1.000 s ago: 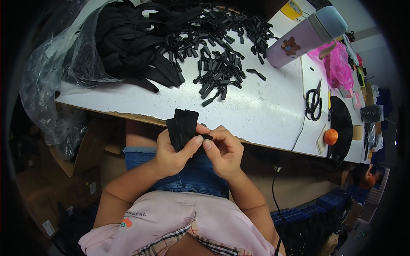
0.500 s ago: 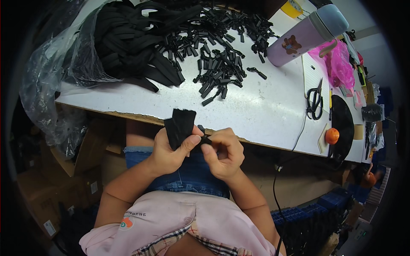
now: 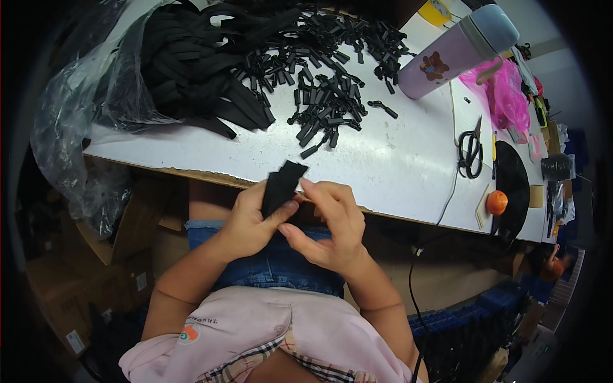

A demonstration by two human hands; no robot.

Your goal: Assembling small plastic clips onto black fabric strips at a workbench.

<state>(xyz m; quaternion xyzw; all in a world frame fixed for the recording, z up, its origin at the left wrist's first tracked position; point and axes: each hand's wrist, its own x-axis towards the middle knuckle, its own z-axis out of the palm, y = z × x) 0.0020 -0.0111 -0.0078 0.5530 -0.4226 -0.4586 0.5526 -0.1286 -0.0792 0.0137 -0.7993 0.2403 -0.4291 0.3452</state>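
Observation:
My left hand (image 3: 249, 223) is closed on a folded black fabric strip (image 3: 283, 185), thumb in front, with the strip's cut ends sticking up above the fingers. Just to its right is my right hand (image 3: 332, 226), its thumb and fingers apart. The right forefinger tip comes close to the strip's right edge; whether it touches I cannot tell. Both hands are over my lap at the table's front edge. Beyond them on the white table lies a heap of small black pieces that look like zipper pulls (image 3: 329, 105). More black strips (image 3: 185, 60) lie piled at the far left.
A clear plastic bag (image 3: 70, 127) hangs over the table's left edge. At the right stand a lilac bottle (image 3: 440, 60), black scissors (image 3: 470, 153) and an orange round thing (image 3: 497, 203). A pink plastic bag (image 3: 507, 102) lies behind. A cable (image 3: 412, 281) drops past the front edge.
My right fingers have come out of their pinch by the left thumb and spread apart. The strip in my left hand has tilted to the right and looks narrower.

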